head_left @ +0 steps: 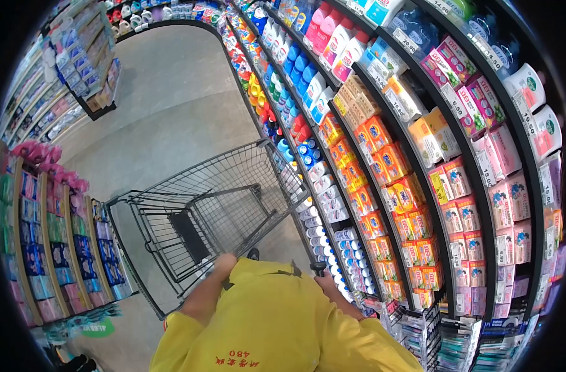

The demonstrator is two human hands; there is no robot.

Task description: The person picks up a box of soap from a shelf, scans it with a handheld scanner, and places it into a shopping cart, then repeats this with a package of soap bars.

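My left hand [224,263] is at the near side of the grey wire shopping cart [190,204], close to its rim. Its fingers are hidden by the front of my yellow top [264,316]. On the other side, my right hand [326,285] is closed around a dark bar with a rounded black end [319,267], the rest of which is hidden behind my top. The cart stands at an angle in front of me, with a dark panel [188,237] on its wire side. No goods show in its basket.
To my right, tall curved shelves hold orange soap packs [391,162], pink and white boxes [466,214] and bottles [343,49]. At left stands a lower shelf of blue packs [38,260]. Grey floor [171,80] runs ahead between them to another shelf unit [78,62].
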